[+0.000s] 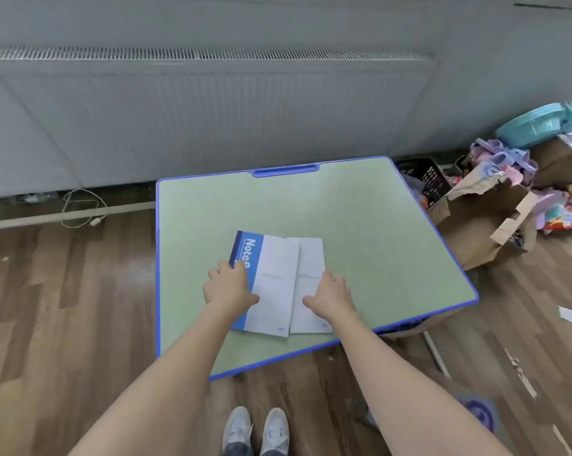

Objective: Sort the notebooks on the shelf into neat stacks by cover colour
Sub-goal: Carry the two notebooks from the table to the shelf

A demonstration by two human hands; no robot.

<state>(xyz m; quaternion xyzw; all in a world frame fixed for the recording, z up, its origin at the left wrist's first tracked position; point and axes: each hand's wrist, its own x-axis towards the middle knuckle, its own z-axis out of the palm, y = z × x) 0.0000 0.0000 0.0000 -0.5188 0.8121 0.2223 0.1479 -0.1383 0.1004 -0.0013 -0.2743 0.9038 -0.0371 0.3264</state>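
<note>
While your left hand (229, 286) lies flat on the blue notebook (273, 258) and your right hand (331, 294) on the white notebook (311, 258) tucked under it, fingers (336, 280) loosely spread, both run lengthwise away from the surface's (360, 222) near edge.

Head view, steeply down over table (360, 225).

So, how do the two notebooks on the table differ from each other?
The left notebook shows a blue band with lettering, while the right notebook shows only pale cover. The left notebook lies on top and overlaps the right notebook's edge. Both lie flat on the table.
</note>
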